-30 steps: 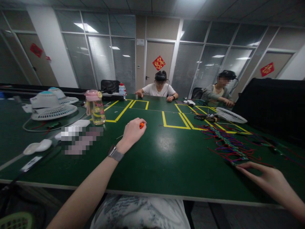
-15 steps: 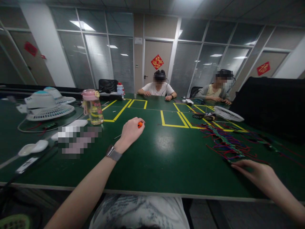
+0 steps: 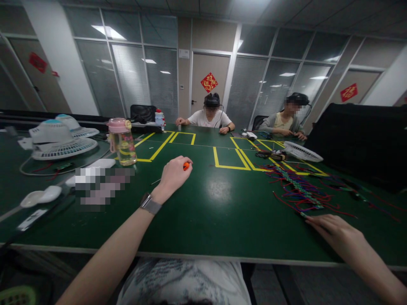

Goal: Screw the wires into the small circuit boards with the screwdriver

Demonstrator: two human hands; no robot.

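Observation:
My left hand point(image 3: 175, 176) is closed around a screwdriver with an orange handle point(image 3: 186, 166). Its thin metal shaft points out to the left, behind my wrist, above the green table. At the right, the fingertips of my right hand point(image 3: 333, 231) pinch the end of a small green circuit board point(image 3: 303, 214) with a red wire attached. This board is at the near end of a long row of similar wired circuit boards point(image 3: 297, 186), whose red and blue wires spread to both sides.
On the left are white fan parts point(image 3: 63, 142), a pink-lidded bottle point(image 3: 122, 144) and a white open case point(image 3: 41, 196). Yellow tape point(image 3: 233, 167) marks the table. A fan grille point(image 3: 302, 151) and a black box-like object point(image 3: 346, 148) stand right. Two people sit opposite.
My right hand has shifted slightly left with the pinched circuit board, which now shows more. My left hand has hardly moved. A hand of the person opposite has moved out to the left.

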